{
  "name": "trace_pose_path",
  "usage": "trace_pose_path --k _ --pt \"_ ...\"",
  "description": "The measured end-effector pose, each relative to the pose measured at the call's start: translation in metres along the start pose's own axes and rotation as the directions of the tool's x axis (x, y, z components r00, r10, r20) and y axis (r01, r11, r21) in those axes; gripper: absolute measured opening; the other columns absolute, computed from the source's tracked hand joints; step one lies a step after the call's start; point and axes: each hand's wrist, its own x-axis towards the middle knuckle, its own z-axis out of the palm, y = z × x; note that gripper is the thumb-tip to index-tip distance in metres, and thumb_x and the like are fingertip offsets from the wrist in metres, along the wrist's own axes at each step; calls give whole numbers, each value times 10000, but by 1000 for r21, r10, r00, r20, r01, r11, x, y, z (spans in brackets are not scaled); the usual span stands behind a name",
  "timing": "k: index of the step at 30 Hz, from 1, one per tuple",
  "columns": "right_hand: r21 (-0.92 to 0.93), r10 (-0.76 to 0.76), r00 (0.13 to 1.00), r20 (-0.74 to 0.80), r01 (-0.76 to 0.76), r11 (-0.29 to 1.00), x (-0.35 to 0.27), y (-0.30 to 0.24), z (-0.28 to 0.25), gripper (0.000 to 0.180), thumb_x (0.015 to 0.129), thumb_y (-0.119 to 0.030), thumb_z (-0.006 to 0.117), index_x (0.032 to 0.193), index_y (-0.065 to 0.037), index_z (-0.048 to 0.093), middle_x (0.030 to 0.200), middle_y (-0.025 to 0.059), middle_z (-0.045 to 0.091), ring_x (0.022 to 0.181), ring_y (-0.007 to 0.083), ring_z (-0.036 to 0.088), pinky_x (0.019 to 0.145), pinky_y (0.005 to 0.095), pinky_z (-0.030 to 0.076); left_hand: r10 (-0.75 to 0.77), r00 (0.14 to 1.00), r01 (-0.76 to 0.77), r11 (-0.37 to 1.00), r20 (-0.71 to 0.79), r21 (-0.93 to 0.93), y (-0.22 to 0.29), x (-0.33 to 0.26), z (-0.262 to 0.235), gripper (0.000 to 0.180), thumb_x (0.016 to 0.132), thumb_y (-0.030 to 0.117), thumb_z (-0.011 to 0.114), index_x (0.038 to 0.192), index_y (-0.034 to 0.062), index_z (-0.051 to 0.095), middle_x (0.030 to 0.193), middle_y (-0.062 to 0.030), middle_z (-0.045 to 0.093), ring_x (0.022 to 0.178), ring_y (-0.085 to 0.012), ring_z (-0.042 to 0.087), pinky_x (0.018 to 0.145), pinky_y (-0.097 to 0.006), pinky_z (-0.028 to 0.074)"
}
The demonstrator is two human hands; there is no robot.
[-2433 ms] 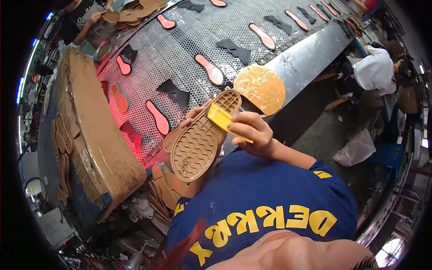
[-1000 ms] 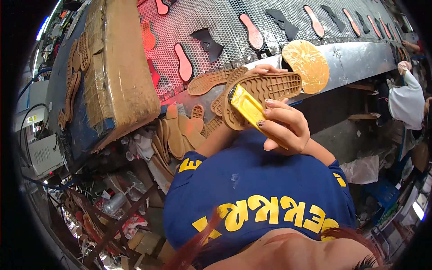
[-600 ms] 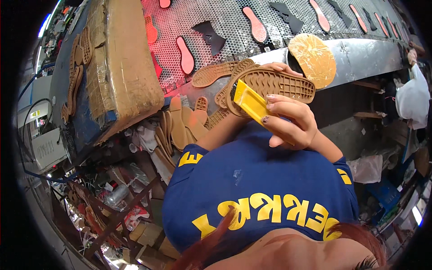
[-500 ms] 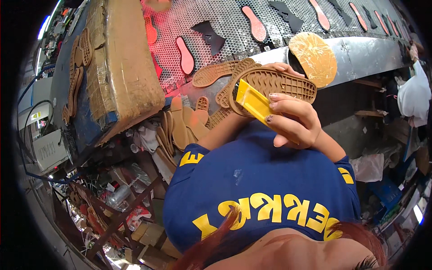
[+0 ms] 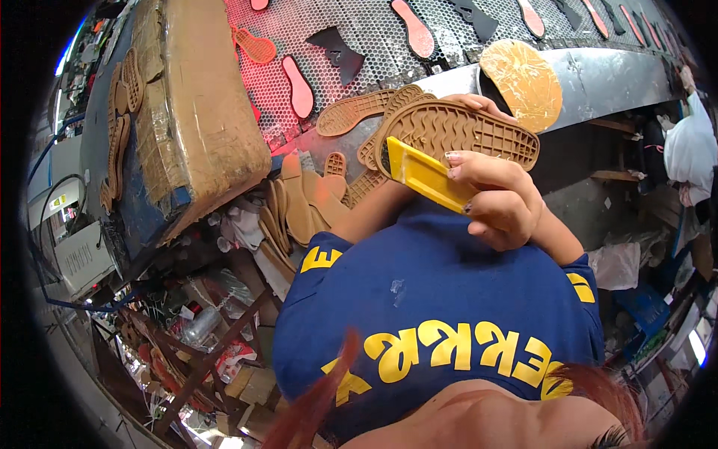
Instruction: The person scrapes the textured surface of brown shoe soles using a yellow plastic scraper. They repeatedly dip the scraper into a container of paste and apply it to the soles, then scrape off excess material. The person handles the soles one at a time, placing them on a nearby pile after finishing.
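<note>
A brown shoe sole (image 5: 464, 136), its ridged, gridded underside toward me, is held up in front of my chest. My left hand (image 5: 482, 105) reaches behind it, fingers curled over its far edge; the rest of that hand is hidden. My right hand (image 5: 505, 198) is closed on the yellow handle of a brush (image 5: 426, 176). The brush's dark bristles lie at the left end of the sole, by its rim. More brown soles (image 5: 351, 118) are just beyond and to the left of the held one.
A mesh conveyor (image 5: 374, 26) carries pink insoles (image 5: 298, 86) and black shoe pieces (image 5: 336, 54) in a row. A round tan pad (image 5: 521, 86) sits at the metal edge. A taped cardboard box (image 5: 213, 112) stands at left, with stacked soles (image 5: 299, 198) below it.
The held sole has shifted slightly right, and my right hand and the brush have dropped a little nearer to me. The pieces on the conveyor appear slightly farther up and left.
</note>
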Motion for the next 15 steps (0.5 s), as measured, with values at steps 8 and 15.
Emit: trace_pose_path --k 8,15 --pt "-97 -18 931 -363 -19 995 -16 17 -25 217 833 -3 652 952 -35 474 1080 204 536 1072 387 602 906 473 511 33 994 -88 806 104 585 37 6 13 815 726 136 804 1372 213 314 1278 -133 462 1215 -321 501 1071 -462 385" --pt "265 408 586 -700 -318 910 -11 44 -27 303 894 93 557 1191 32 546 1133 113 593 1042 166 602 920 270 486 -144 984 153 984 -104 90 73 11 -2 865 926 595 395 1330 -164 302 1068 -351 551 496 -219 597 393 -280 472"
